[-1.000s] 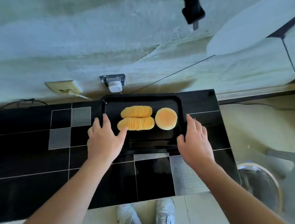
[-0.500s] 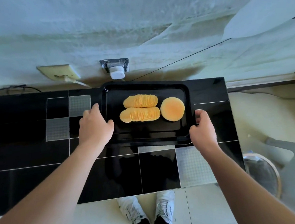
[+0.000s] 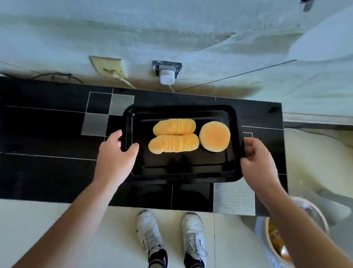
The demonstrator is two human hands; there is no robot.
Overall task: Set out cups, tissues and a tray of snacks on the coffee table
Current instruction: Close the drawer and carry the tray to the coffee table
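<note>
A: Left to right, quick. Left hand point(image 3: 115, 157)?

B: Curled over the left short rim of the glossy black rectangular plastic tray point(image 3: 185, 175), thumb on top pointing inward toward the snacks, fingers wrapped under the outer edge. Closed on the rim, not spread.

A: Tray position?

B: On or just above the black tiled counter point(image 3: 45, 144), cannot tell if it's lifted. Long axis runs left-right across the view, short rims facing each hand. It sits between the two hands, so neither one is nearer; each holds its own end.

A: Contents?

B: Two ridged yellow-orange oblong stacks of crisps point(image 3: 173, 137) lying side by side along the tray's long axis, then one round flat orange biscuit point(image 3: 214, 136) just to their right, touching or nearly. All loose, nothing holds them in place.

A: Right hand point(image 3: 257, 165)?

B: Pinching the right short rim near the tray's near corner, thumb on top, fingers folded underneath. Closed too.

A: What the next move hinges on?

B: My read: grips are on opposite ends but not level, the left sits further up the rim than the right. Lift probably needs both ends rising together or the snacks slide along the long axis.

A: Cups, tissues?

B: Not in view.
</note>
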